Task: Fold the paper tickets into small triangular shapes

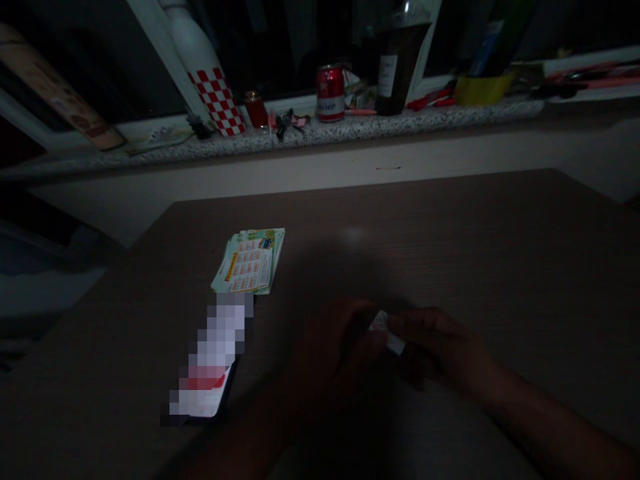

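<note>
Over the table, a small piece of white paper (395, 343) with faint reddish print is pinched between both hands. My left hand (333, 343) closes on its left side with thumb and fingers, in deep shadow. From the right, my right hand (437, 340) grips the other side with its thumb on top. Whether the paper is folded is too dark to tell. A stack of green and white calendar cards (250, 263) lies to the left of my hands. Just below that stack is a lit phone (210, 393), its screen mostly blurred out.
The brown wooden table (490, 253) ends against a wall. Above it, a speckled stone sill (210, 148) bears a red can (330, 93), a red-checkered white bottle (215, 87), a dark bottle (395, 73), a small red jar (256, 110) and a yellow container (483, 90).
</note>
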`<state>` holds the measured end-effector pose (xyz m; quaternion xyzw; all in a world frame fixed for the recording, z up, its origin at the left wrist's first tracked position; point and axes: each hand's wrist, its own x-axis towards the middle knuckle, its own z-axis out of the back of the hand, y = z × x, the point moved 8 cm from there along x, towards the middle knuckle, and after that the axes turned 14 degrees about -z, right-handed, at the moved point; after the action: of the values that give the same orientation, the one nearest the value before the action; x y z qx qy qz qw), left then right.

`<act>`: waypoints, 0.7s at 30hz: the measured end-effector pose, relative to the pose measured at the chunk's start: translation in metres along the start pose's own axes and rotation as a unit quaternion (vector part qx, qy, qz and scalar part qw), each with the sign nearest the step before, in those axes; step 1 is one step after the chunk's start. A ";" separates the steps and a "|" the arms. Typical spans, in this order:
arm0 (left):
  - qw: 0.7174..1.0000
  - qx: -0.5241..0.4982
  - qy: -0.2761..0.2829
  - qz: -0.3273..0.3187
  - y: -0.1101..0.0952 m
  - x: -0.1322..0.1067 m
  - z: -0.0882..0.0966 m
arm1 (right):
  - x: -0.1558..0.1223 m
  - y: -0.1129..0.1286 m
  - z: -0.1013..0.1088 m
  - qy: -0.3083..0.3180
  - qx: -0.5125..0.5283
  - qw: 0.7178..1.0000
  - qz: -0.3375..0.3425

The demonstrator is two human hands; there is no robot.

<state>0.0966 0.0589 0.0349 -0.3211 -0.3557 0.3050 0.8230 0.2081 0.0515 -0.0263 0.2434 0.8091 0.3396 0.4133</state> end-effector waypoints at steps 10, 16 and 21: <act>0.996 -0.078 -0.042 0.008 0.005 0.004 0.004 | -0.010 0.021 0.012 -0.141 -0.230 0.955 0.121; 0.948 -0.271 -0.039 0.164 0.025 -0.006 -0.016 | -0.030 0.042 -0.005 -0.180 -0.406 0.854 0.270; 0.951 -0.273 -0.002 0.145 0.024 -0.007 -0.023 | -0.033 0.042 -0.014 -0.164 -0.457 0.826 0.287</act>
<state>0.1039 0.0614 0.0022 -0.5812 -0.3766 0.3132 0.6499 0.2193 0.0520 0.0278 0.2998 0.3757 0.7288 0.4877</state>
